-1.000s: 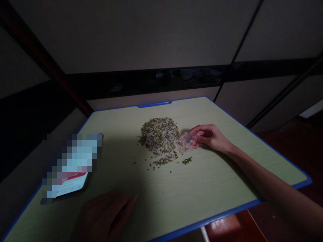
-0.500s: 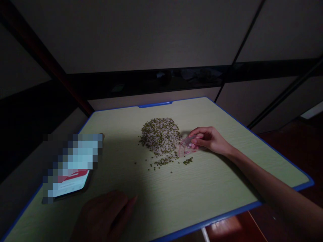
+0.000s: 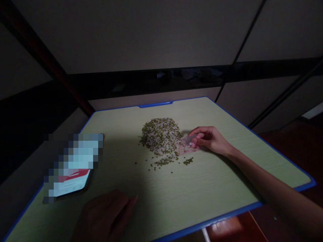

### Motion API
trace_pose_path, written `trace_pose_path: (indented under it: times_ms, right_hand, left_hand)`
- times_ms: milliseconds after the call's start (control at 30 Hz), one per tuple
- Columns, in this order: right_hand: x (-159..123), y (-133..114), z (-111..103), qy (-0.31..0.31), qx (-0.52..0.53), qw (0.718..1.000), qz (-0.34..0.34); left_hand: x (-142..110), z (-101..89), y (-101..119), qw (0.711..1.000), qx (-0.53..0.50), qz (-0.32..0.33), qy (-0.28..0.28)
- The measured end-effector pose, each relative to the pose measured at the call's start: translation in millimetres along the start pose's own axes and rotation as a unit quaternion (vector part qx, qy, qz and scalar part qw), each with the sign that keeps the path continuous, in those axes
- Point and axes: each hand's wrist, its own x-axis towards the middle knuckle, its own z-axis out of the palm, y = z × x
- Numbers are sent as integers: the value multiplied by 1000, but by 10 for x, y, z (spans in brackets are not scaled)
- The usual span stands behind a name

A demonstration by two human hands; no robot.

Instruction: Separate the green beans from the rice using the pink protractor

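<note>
My right hand (image 3: 208, 139) pinches a clear pinkish protractor (image 3: 185, 145) with printed marks, thumb on its near face. The protractor's curved edge meets the right side of a mixed heap (image 3: 160, 136) of small green beans and pale grains. In front of the heap lies a loose strip of green beans (image 3: 164, 161), with a small cluster of beans (image 3: 188, 161) just below the protractor. My left hand (image 3: 106, 213) rests on the near left of the table in shadow, its fingers curled in and nothing visible in them.
A phone (image 3: 75, 183) with a lit, partly blurred screen lies at the left of the pale table (image 3: 227, 181), which has a blue rim. Behind the table's far edge stand cabinet panels (image 3: 151, 37) with a dark band. Stray beans (image 3: 172, 172) lie near the middle.
The protractor has tilted very slightly in my right hand, and the view has shifted a little. My left hand and the heap look the same.
</note>
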Motion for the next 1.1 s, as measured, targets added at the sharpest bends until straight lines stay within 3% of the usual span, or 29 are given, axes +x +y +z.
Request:
trace_pose_path:
  times_ms: [1100]
  right_hand:
    - [35, -8, 58, 40, -6, 999, 0]
  left_hand:
    - [-23, 19, -22, 1000, -2, 8, -9]
